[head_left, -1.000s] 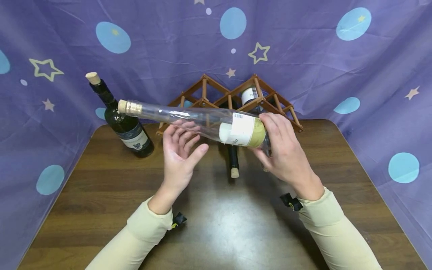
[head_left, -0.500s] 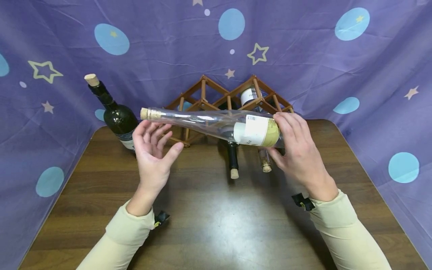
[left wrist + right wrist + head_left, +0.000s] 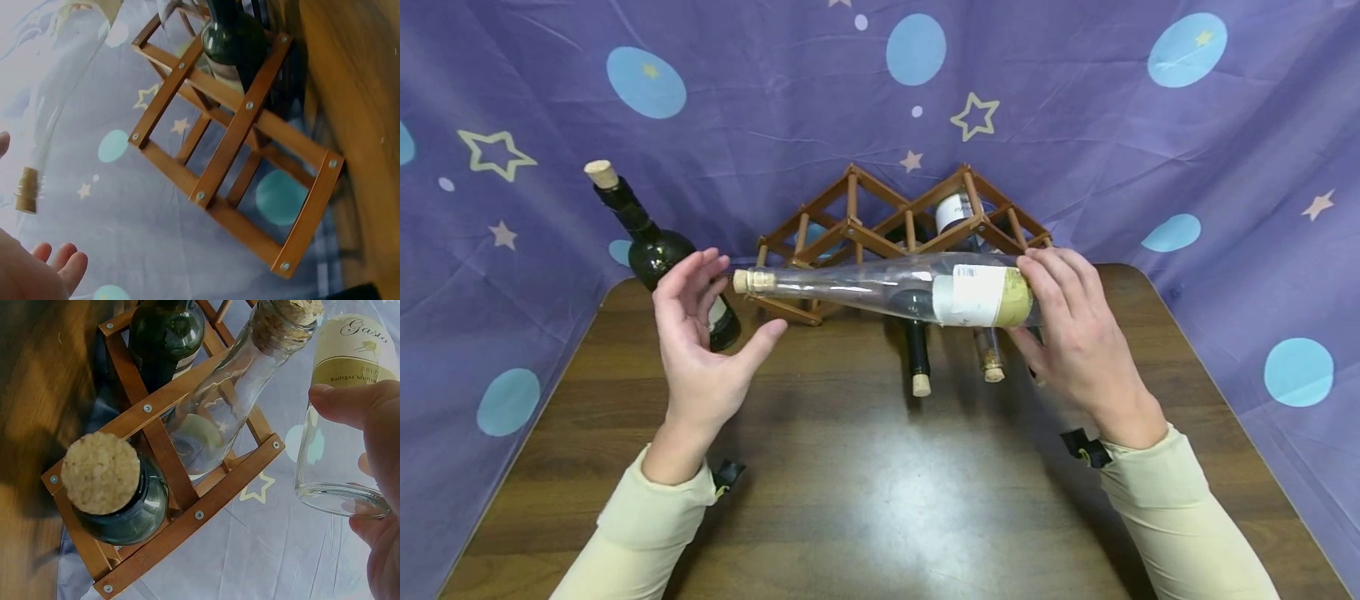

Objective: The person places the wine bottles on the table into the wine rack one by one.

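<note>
A clear glass wine bottle [image 3: 880,287] with a cork and a white and yellow-green label lies level in the air before the rack. My right hand [image 3: 1078,333] grips its base end, thumb below and fingers over the far side. In the right wrist view, the thumb presses by the bottle's label [image 3: 356,350]. My left hand [image 3: 700,342] is just left of the corked neck, fingers spread and apart from it; the left wrist view shows the cork [image 3: 27,190] above its fingertips. Behind stands the folding wooden wine rack [image 3: 853,225].
Corked bottles lie in the rack with necks toward me, among them a dark bottle [image 3: 917,350] and a clear bottle [image 3: 990,354]. A dark green wine bottle [image 3: 658,250] stands upright at the left, partly behind my left hand. A patterned purple cloth [image 3: 1075,125] hangs behind the table [image 3: 880,500].
The clear bottle has moved right and come level, its neck lowering, in my right hand's grip. My left hand has shifted left, from under the bottle to beyond its cork.
</note>
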Demonstrator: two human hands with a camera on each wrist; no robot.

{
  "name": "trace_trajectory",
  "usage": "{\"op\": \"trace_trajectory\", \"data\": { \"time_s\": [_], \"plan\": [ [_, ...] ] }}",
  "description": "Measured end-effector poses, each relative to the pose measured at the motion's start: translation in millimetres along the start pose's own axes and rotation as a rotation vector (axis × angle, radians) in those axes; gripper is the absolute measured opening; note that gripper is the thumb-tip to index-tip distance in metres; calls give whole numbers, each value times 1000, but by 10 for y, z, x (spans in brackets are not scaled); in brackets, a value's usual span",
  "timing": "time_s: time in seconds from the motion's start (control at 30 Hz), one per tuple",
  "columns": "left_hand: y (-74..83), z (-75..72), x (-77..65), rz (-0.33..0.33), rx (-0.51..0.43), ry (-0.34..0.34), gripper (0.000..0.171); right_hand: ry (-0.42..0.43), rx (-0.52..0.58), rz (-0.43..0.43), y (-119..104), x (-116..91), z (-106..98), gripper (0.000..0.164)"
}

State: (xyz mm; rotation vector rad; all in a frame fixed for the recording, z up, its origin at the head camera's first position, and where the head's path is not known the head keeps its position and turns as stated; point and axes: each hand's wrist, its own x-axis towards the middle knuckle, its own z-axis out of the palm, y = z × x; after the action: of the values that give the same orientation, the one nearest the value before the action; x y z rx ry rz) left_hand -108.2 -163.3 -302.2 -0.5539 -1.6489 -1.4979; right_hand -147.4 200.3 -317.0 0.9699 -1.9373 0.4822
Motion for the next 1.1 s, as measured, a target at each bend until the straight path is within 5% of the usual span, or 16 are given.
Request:
{"op": "trace_trajectory", "data": {
  "time_s": [0.27,0.57,0.73,1.1],
  "plan": [
    [75,54,21,244,335,-121,75,-27,-6,-17,15,-17,-21,73],
    [-64,164,-6,434,487,-328,84,-33,-29,-32,20,-24,-17,67],
    [-78,249,-30,454,533,-425,84,-39,-33,-51,-4,-4,-16,63],
    [-173,335,-169,379,604,-577,80,-47,-26,-100,-106,59,5,56]
  ]
}}
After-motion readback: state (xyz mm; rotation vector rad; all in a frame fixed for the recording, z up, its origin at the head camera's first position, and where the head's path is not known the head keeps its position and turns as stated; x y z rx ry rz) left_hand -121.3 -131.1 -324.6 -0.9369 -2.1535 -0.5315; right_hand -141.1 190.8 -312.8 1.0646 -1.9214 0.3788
